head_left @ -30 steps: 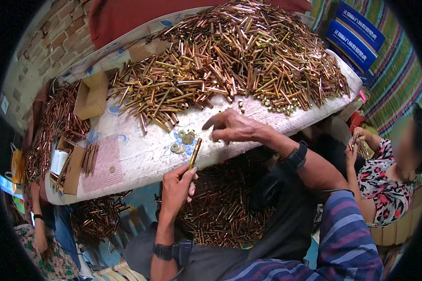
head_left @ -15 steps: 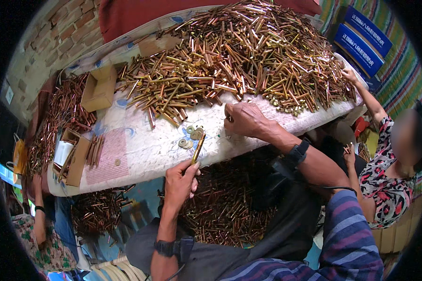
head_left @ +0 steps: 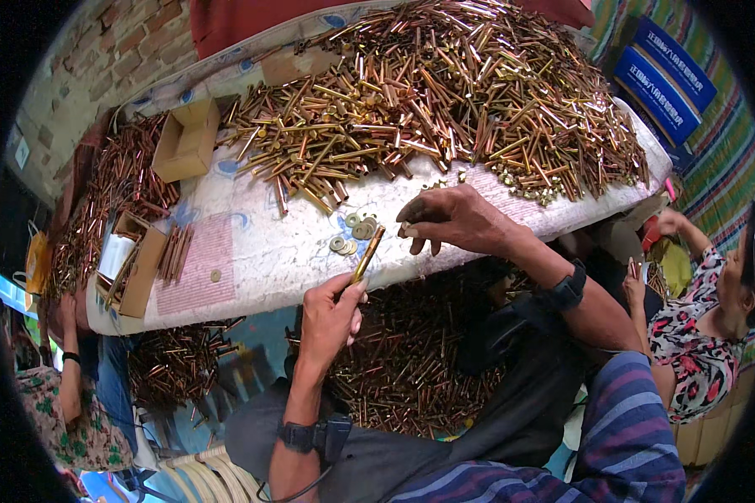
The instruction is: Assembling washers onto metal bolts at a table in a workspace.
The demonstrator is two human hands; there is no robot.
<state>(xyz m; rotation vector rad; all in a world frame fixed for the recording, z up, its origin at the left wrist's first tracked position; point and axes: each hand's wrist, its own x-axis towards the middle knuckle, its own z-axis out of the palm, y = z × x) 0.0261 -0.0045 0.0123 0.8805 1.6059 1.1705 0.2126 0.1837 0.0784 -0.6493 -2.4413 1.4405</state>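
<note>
My left hand (head_left: 330,315) is closed around the lower end of a brass-coloured bolt (head_left: 369,254), which tilts up to the right at the table's near edge. Just right of its tip, my right hand (head_left: 453,220) hovers with thumb and fingers drawn together. Something small and dark seems to sit at those fingertips, too small to make out. Several flat washers (head_left: 363,229) lie on the table beyond the bolt. A great heap of similar bolts (head_left: 428,92) covers the far side, with small nuts (head_left: 524,191) along its near edge.
An open cardboard box (head_left: 184,142) and another holding bolts (head_left: 138,272) stand at left, beside a second heap (head_left: 130,172). Blue boxes (head_left: 658,92) are at the far right. More bolts (head_left: 403,377) lie below the table. Co-workers sit left and right.
My right hand has come away from the heap's edge toward the bolt's tip, its fingers loosening. The left hand still holds the bolt. The co-worker at right has drawn an arm back from the heap.
</note>
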